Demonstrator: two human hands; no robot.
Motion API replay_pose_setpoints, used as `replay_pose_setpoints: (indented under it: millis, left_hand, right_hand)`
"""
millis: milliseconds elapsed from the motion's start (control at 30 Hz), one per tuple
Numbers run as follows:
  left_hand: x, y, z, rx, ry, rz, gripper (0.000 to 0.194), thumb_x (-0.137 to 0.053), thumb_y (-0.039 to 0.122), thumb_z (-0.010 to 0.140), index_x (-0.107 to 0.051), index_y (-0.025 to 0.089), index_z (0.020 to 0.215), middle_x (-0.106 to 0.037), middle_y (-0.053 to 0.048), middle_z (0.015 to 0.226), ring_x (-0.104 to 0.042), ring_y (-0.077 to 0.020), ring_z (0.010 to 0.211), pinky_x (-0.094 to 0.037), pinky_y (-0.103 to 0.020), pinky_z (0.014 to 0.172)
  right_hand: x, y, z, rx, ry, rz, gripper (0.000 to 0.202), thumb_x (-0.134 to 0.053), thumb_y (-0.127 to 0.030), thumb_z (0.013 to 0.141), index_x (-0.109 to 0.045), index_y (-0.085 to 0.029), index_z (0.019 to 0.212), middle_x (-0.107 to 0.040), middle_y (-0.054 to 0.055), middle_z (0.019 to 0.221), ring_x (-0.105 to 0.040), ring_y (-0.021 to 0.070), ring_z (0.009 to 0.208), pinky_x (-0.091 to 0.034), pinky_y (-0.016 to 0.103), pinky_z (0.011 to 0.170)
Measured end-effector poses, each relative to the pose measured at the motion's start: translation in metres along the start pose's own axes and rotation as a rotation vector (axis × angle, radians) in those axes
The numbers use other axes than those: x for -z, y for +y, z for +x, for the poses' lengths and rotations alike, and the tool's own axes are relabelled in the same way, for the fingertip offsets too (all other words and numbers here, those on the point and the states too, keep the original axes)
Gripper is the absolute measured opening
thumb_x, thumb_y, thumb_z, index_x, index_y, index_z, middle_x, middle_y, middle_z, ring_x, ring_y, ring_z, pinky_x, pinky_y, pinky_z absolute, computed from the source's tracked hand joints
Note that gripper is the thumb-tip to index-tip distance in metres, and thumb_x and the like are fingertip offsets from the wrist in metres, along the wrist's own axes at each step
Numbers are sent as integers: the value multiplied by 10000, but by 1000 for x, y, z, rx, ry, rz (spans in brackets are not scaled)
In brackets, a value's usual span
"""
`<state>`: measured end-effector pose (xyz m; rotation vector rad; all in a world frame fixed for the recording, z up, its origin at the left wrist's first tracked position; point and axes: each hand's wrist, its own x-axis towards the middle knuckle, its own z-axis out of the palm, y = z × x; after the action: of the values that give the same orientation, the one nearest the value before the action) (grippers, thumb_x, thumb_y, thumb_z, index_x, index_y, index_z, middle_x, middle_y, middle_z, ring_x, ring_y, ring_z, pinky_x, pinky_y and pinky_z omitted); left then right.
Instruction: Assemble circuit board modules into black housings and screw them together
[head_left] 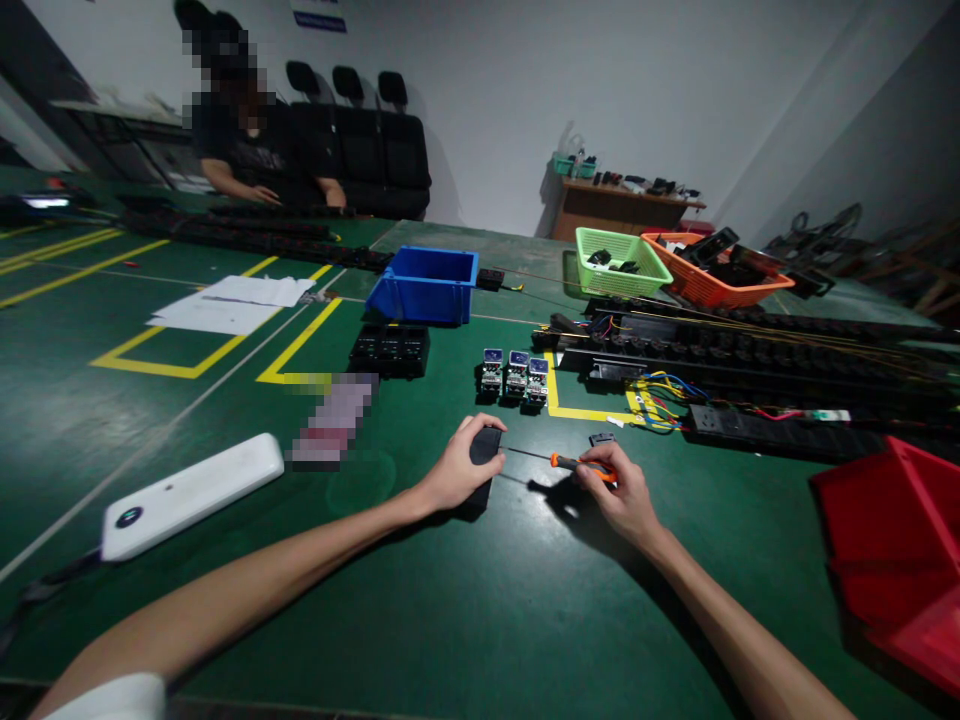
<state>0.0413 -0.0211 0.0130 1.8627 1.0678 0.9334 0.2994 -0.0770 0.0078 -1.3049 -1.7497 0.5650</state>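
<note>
My left hand [463, 468] grips a small black block [486, 462], held upright on the green table, thumb and fingers around it. In my right hand [616, 490] is a screwdriver [568, 463] with an orange and black handle. Its thin shaft points left, and the tip is at or close to the block's right side; contact is too small to tell. Just behind my right hand lies a small dark part [601, 439]. Three small modules [515, 378] with metal and circuit parts stand in a row beyond the block.
Black rails [720, 350] with coloured wires [660, 395] lie at the right, near a red bin [892, 550]. A blue bin [427, 285], black module tray [390, 350] and white device [191, 497] are left. Green [622, 262] and orange baskets [716, 280] stand behind. A person [259, 150] sits across.
</note>
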Motion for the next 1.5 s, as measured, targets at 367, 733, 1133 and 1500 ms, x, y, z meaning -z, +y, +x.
replay_pose_setpoints:
  millis: [367, 733, 1133, 1500]
  left_hand:
    - [1, 1, 1, -6, -3, 7, 292, -591, 181, 777, -547, 213, 1064, -539, -32, 1012, -515, -184, 929, -411, -306, 852]
    - [0, -1, 1, -5, -7, 2, 283, -589, 191, 780, -541, 215, 1059, -530, -28, 998, -508, -181, 912, -406, -302, 836]
    - [1, 1, 1, 3, -13, 4, 290, -586, 185, 781, -538, 217, 1064, -528, -28, 1004, -509, -185, 926, -408, -309, 847]
    - [0, 0, 0, -2, -20, 18, 293, -583, 191, 786, -530, 220, 1073, -522, -26, 1004, -505, -184, 927, -405, -309, 849]
  right_hand:
    - [0, -4, 1, -108, -76, 144, 142, -535, -341, 908, -535, -205, 866, -614, -12, 611, -579, 136, 498, -468, 247, 504]
    - [-1, -1, -1, 65, -6, 41, 223, -614, -222, 820, -494, -223, 1007, -578, 42, 933, -621, 185, 842, -515, 305, 735]
    - [3, -4, 0, 46, -1, -48, 107, -603, -279, 857, -564, -197, 913, -604, 15, 795, -583, 157, 685, -458, 265, 631]
    - [2, -3, -1, -39, -42, 9, 127, -590, -322, 872, -559, -201, 895, -623, 4, 706, -594, 158, 606, -458, 270, 593]
